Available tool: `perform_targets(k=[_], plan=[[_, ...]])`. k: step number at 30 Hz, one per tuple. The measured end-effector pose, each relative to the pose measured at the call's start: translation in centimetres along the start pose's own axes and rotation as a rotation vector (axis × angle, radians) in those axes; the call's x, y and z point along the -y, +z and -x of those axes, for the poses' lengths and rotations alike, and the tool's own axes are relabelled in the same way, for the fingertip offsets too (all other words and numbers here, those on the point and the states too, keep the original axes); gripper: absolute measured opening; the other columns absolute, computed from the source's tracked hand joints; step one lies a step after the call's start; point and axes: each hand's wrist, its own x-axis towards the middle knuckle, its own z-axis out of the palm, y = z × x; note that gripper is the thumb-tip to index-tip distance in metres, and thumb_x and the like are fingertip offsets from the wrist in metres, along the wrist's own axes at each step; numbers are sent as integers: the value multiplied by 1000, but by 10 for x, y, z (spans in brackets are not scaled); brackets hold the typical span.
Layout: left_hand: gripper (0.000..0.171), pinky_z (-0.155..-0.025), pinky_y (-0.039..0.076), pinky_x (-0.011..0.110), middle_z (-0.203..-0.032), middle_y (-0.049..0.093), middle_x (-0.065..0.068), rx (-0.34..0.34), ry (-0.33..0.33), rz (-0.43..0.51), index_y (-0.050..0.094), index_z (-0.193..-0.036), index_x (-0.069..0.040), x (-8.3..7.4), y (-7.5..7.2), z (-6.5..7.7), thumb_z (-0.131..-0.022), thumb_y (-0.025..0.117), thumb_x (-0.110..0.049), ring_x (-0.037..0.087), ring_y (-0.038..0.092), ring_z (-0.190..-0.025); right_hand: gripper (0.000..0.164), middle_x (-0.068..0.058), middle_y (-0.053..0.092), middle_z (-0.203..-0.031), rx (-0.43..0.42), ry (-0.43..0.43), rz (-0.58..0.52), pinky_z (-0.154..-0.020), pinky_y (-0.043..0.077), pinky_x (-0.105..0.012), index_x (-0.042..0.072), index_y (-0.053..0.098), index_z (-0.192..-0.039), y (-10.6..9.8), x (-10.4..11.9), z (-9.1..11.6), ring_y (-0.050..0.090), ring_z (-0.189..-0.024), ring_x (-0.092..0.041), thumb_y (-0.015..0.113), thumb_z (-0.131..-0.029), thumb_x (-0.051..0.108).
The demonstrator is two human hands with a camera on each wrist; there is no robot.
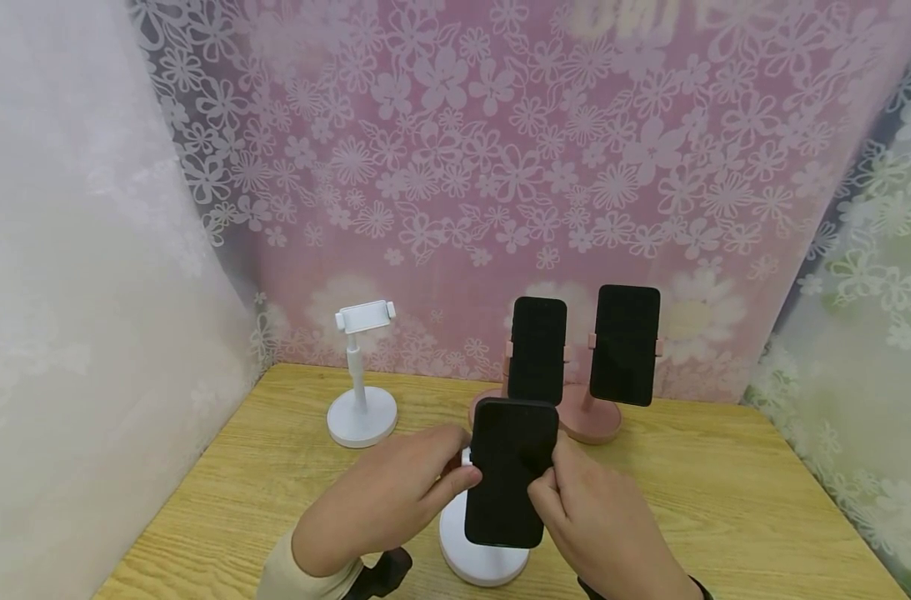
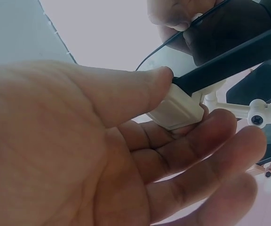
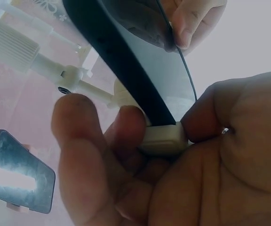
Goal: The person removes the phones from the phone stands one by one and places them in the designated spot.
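A black smartphone (image 1: pixel 511 475) stands upright in front of me, seated in the holder of a white phone stand (image 1: pixel 481 568). My left hand (image 1: pixel 387 492) is at the phone's left edge, its thumb and fingers pinching the white clamp end (image 2: pixel 179 110) there. On the opposite edge, my right hand (image 1: pixel 605 512) grips the other white clamp end (image 3: pixel 163 139) between curled fingers and thumb. Most of the stand's pole is hidden behind the phone.
Another white phone stand (image 1: pixel 361 417) with a bare holder is at the back left of the wooden table (image 1: pixel 222 492). At the back right, two pink stands hold upright black phones, one nearer the middle (image 1: pixel 538 350) and a phone farther right (image 1: pixel 625 346). Floral curtains (image 1: pixel 455 167) hang behind.
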Motion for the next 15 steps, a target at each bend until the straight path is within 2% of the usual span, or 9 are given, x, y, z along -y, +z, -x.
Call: perform_targets(k=[15], plan=[[20,-59,41,22,-74,45,-13,2,-2,-10,56,-103,-19,1,0,0,-107,56,-39,3,44,-62,2,6,40,-64,19,7,-5,-57,36,-26,16,51,-99,-1,-1,-2,40,-54,-5,52,-99,17]])
